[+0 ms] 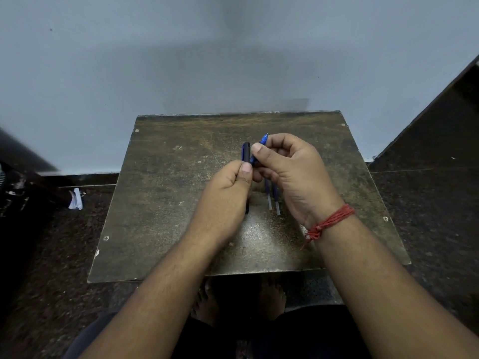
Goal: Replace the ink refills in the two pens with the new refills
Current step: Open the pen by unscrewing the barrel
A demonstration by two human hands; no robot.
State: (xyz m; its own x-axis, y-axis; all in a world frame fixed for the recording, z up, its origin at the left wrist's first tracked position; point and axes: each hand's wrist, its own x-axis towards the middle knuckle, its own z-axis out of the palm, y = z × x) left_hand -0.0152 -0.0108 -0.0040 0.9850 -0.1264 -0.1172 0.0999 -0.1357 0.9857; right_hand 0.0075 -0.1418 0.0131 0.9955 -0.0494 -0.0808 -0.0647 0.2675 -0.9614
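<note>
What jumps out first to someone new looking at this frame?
Two hands meet over the middle of the worn brown table: the left hand grips a dark pen, the right hand pinches a blue pen piece. Under the right hand, two thin refills lie on the table; a red thread circles that wrist.

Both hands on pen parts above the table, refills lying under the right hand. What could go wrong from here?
1. The two refills lie loose on the table right beneath the right hand; lowering that hand could knock or roll them.
2. The left hand grips the dark pen barrel and the right hand pinches the blue pen piece; a slip could drop a small part onto the dark floor.
</note>
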